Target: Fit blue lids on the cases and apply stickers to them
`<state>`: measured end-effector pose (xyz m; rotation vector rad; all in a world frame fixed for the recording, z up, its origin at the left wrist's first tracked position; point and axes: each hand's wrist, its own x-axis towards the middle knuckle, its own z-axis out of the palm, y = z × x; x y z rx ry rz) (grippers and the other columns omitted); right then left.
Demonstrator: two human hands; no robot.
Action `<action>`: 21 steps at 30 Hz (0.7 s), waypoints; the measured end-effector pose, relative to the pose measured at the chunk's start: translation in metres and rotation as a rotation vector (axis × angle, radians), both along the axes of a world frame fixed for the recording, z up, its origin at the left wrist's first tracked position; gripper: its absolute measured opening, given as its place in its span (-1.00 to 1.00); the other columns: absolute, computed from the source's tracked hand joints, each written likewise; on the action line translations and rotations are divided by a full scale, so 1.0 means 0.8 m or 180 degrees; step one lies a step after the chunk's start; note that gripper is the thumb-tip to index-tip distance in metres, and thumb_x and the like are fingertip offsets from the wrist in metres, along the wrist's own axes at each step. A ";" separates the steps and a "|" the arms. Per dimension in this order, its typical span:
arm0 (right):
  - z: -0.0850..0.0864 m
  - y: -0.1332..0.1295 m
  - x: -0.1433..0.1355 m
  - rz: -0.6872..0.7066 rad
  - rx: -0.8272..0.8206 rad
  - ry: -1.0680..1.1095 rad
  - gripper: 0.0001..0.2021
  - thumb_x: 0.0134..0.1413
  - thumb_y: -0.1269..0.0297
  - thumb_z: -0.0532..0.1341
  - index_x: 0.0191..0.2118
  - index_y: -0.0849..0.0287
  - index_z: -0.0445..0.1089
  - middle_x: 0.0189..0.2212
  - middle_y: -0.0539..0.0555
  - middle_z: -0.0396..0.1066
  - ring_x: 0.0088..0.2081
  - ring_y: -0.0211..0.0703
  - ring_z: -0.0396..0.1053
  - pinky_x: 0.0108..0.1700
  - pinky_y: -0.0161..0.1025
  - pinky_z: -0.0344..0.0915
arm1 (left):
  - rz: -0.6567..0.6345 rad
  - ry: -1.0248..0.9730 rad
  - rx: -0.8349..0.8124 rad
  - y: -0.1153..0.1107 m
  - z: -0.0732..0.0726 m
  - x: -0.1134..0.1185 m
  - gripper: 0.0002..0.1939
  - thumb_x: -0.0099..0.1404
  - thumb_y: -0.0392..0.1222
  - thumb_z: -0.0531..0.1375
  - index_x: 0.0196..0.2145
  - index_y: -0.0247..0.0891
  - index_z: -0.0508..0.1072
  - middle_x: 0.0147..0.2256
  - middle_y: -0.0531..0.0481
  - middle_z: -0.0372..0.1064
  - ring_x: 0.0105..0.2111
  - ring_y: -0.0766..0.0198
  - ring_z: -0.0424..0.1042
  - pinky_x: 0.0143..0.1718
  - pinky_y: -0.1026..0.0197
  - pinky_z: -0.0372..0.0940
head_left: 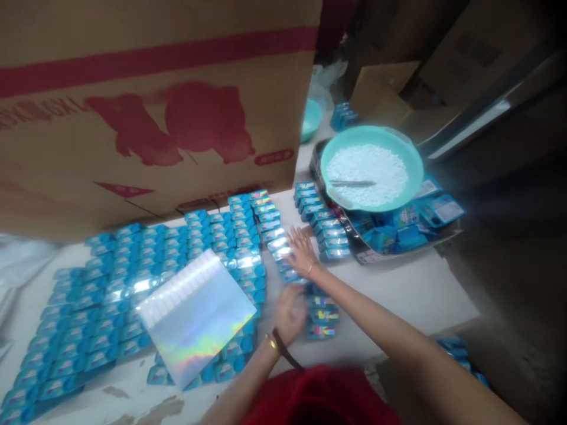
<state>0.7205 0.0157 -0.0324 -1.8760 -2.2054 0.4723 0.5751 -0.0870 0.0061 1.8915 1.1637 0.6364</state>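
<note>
Standing in a row on the white table (pixel 398 298), small blue boxes (pixel 275 236) lie under the right hand (pixel 302 252), its fingers outstretched and touching them. The left hand (pixel 291 316), blurred, seems curled nearby; whether it grips anything, I cannot tell. A silvery sheet (pixel 197 321) lies farther left.

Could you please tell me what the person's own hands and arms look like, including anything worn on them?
The left hand and the right hand are ungloved, and no sleeves show on the forearms. At the wrist, the left has a gold-coloured band and a dark strap; the right has a thin, pale band. Blur hides finer detail.
</note>
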 end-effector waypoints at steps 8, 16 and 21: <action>0.015 0.196 -0.035 0.0267 0.0215 -0.0002 -0.42 0.31 0.07 -0.10 0.36 0.17 -0.05 0.40 0.12 -0.30 0.39 0.07 -0.40 0.34 0.10 -0.34 | 0.1987 -0.0449 -0.0901 0.152 -0.051 0.010 -0.40 0.35 0.00 0.02 0.26 -0.25 0.05 0.29 -0.23 0.01 0.30 0.08 0.02 0.28 -0.04 0.01; -0.025 0.255 -0.063 0.0455 0.0250 0.0095 -0.48 0.31 0.09 -0.11 0.30 0.12 0.10 0.37 0.10 -0.12 0.38 0.13 -0.38 0.30 0.16 -0.19 | 0.2280 -0.0579 -0.1142 0.186 -0.086 0.029 -0.24 0.33 0.05 0.07 0.34 -0.23 -0.15 0.36 -0.14 -0.18 0.35 0.13 -0.15 0.33 0.06 -0.09; -0.023 0.244 -0.040 0.0460 0.0204 0.0096 -0.47 0.30 0.03 -0.07 0.28 0.14 0.14 0.37 0.10 -0.11 0.38 0.15 -0.37 0.25 0.11 -0.02 | 0.2136 -0.0873 -0.1323 0.198 -0.100 0.047 -0.33 0.31 0.04 0.11 0.29 -0.21 0.05 0.32 -0.11 -0.02 0.32 0.15 -0.05 0.31 0.14 -0.06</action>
